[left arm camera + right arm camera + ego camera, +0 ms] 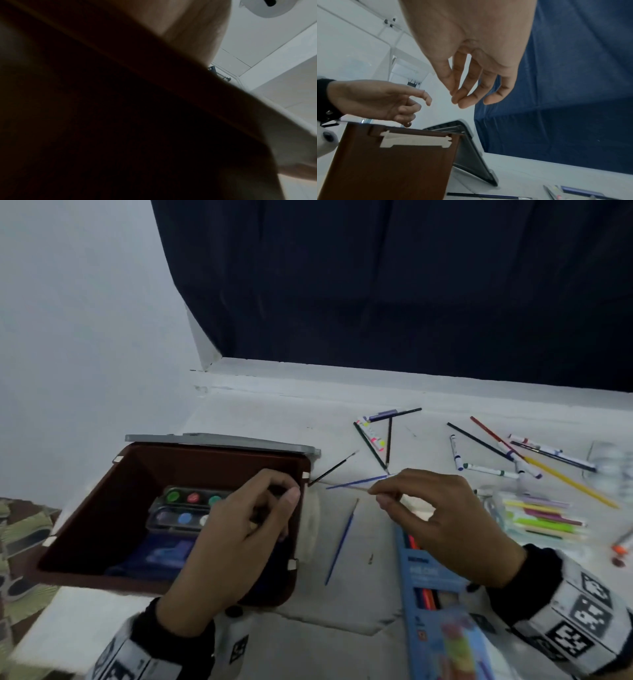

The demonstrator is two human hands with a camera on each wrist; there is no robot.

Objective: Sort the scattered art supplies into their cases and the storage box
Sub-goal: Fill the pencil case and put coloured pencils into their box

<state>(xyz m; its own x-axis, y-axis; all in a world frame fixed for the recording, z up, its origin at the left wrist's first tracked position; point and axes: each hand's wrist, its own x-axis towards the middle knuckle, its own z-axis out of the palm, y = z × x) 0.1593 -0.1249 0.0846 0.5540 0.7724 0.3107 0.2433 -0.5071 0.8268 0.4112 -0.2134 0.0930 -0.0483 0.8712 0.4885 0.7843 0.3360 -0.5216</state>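
Two hands meet beside the brown plastic storage box [205, 463]: left hand [236, 535] loosely curled, empty, over its right wall; right hand [442, 522], nearer, pinched at the thin blue paintbrush [356, 482] lying left-to-right just right of it, grasp unclear.

A plain white wall [85, 337] fills the left of the head view and meets a dark navy curtain [411, 285], which hangs in broad folds across the top and right. Below the curtain's hem a white ledge [342, 378] runs along the back edge of the white table [260, 419]. At the lower left, beyond the table's corner, lies a patterned fabric [20, 529] in green, beige and dark patches. The left wrist view looks up at a white ceiling [257, 40] with thin seams and a round white fixture [264, 9]. The light is dim and cool, with a bluish cast.
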